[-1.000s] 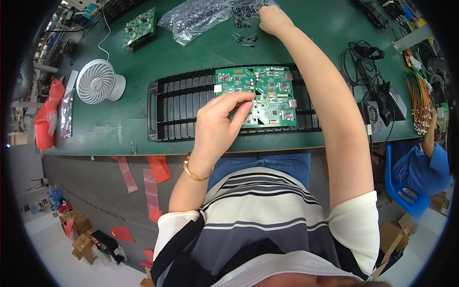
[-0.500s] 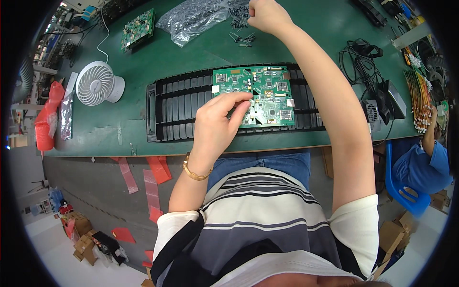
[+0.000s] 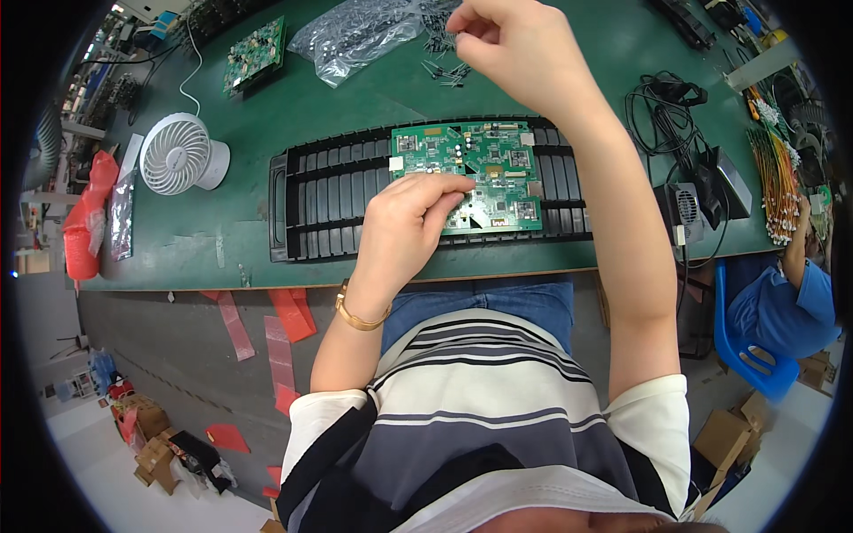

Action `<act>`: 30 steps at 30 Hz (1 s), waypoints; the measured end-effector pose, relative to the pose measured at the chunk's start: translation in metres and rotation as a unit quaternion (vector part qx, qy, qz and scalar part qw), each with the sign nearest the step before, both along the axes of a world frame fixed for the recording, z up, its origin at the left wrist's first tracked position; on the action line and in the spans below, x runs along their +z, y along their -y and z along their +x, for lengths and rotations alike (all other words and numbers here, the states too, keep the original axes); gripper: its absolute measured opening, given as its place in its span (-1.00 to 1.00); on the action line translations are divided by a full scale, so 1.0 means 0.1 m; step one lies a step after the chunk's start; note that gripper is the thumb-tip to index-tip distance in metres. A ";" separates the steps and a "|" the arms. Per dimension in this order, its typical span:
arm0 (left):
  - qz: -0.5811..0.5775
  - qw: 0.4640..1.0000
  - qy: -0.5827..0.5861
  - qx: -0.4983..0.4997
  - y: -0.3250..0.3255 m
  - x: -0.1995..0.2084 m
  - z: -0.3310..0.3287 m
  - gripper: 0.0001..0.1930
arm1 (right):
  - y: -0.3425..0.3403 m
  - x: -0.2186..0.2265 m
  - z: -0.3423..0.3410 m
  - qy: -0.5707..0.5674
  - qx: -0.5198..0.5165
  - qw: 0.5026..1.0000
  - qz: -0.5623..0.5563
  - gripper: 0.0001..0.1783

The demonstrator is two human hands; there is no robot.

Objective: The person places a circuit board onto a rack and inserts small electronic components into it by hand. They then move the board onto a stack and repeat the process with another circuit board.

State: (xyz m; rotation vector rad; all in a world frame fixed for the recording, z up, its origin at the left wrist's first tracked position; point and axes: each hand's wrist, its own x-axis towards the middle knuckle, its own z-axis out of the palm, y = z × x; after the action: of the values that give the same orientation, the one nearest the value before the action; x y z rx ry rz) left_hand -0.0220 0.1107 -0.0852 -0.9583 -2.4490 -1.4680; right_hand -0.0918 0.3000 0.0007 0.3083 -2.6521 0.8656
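A green circuit board (image 3: 504, 153) lies across a black slotted tray (image 3: 281, 209) in front of me. My left hand (image 3: 402, 218) rests over the board's left part, thumb and forefinger drawn together near its middle; whatever lies between them is too small to make out. My right hand (image 3: 524, 58) is raised at the far side of the table, fingers curled in a pinch beside a pile of small black parts with wire leads (image 3: 439, 37). Its fingertips hide anything held. A few loose leaded parts (image 3: 446, 75) lie nearer.
A clear plastic bag (image 3: 351, 40) and another circuit board (image 3: 255, 55) lie at the far left. A white fan (image 3: 175, 155) stands left of the tray. Black cables (image 3: 665, 115) and a boxy device (image 3: 686, 211) occupy the right. Beyond sits a person in blue (image 3: 777, 298).
My right hand has come back slightly toward me from the pile, its fingers now more in view. My left hand stays pinched over the board, nearly still. The view has shifted slightly.
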 end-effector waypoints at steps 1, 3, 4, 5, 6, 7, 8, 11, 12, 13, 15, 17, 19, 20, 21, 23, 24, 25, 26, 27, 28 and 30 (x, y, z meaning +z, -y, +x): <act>-0.005 1.000 0.006 0.000 0.01 0.00 0.00 -0.84 | 0.01 0.05 0.11 0.012 0.007 1.000 -0.018 -0.83; -0.008 1.000 0.013 -0.002 0.01 0.00 0.00 -0.84 | 0.02 0.07 0.33 0.024 0.013 0.999 -0.034 -0.81; -0.008 1.000 0.021 -0.003 0.01 0.01 -0.01 -0.85 | 0.02 0.05 0.44 0.007 0.005 0.998 -0.060 -0.83; -0.009 1.000 0.029 -0.005 0.00 0.02 0.00 -0.85 | 0.02 0.02 0.56 -0.010 -0.003 0.996 -0.087 -0.84; -0.009 0.999 0.038 -0.005 0.01 0.02 0.00 -0.85 | 0.03 -0.01 0.66 -0.026 -0.009 0.993 -0.113 -0.85; -0.010 0.999 0.047 -0.004 0.01 0.02 0.00 -0.85 | 0.03 -0.05 0.74 -0.042 -0.014 0.989 -0.139 -0.85; -0.009 0.999 0.047 -0.003 0.02 0.01 0.00 -0.85 | 0.03 -0.10 0.80 -0.042 -0.013 0.989 -0.138 -0.85; -0.002 0.999 0.046 -0.003 0.02 -0.01 0.00 -0.85 | 0.02 -0.27 0.96 0.001 -0.027 0.977 -0.209 -0.86; 0.000 0.999 0.046 -0.002 0.03 -0.01 0.00 -0.85 | 0.02 -0.33 1.00 0.016 -0.032 0.972 -0.233 -0.86; 0.001 0.999 0.046 -0.002 0.03 -0.01 0.01 -0.85 | 0.02 -0.37 1.04 0.016 -0.031 0.972 -0.232 -0.86; 0.004 0.999 0.054 -0.002 0.03 0.00 0.01 -0.85 | 0.01 -0.46 1.11 0.030 -0.043 0.961 -0.270 -0.85; 0.006 0.998 0.062 -0.001 0.03 -0.01 0.01 -0.85 | 0.01 -0.56 1.14 0.046 -0.054 0.948 -0.309 -0.84; 0.010 0.998 0.063 -0.002 0.03 -0.02 0.00 -0.85 | 0.00 -0.66 1.13 0.053 -0.055 0.947 -0.312 -0.84; 0.014 0.998 0.065 -0.002 0.02 -0.02 0.00 -0.84 | 0.00 -0.71 1.13 0.060 -0.056 0.946 -0.315 -0.84; 0.017 0.998 0.066 -0.002 0.02 -0.02 0.00 -0.84 | 0.00 -0.74 1.12 0.066 -0.057 0.944 -0.318 -0.84; 0.021 0.998 0.067 -0.002 0.02 -0.02 0.00 -0.84 | 0.00 -0.78 1.11 0.074 -0.058 0.943 -0.321 -0.84; 0.013 0.997 0.076 -0.003 0.02 -0.01 0.00 -0.85 | 0.00 -0.80 1.11 0.075 -0.059 0.942 -0.321 -0.84; 0.006 0.996 0.084 -0.004 0.02 0.00 0.00 -0.85 | 0.00 -0.81 1.11 0.076 -0.059 0.942 -0.321 -0.84; -0.002 0.996 0.092 -0.006 0.02 0.01 0.00 -0.85 | 0.01 -0.81 1.11 0.076 -0.061 0.942 -0.320 -0.84; -0.009 0.995 0.100 -0.007 0.02 0.02 0.00 -0.86 | 0.01 -0.83 1.12 0.077 -0.062 0.942 -0.320 -0.84; -0.006 0.995 0.095 -0.006 0.02 0.01 0.00 -0.86 | 0.01 -0.83 1.11 0.072 -0.059 0.944 -0.318 -0.84; -0.004 0.999 0.045 -0.020 0.02 -0.03 0.02 -0.83 | 0.01 -0.85 1.13 0.073 -0.060 0.941 -0.325 -0.84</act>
State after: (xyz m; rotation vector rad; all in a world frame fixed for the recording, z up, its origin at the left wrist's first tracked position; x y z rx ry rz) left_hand -0.0203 0.1085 -0.0878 -0.9683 -2.5154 -1.5477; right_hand 0.0209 0.2988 -0.0841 -0.0872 -2.2984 1.6921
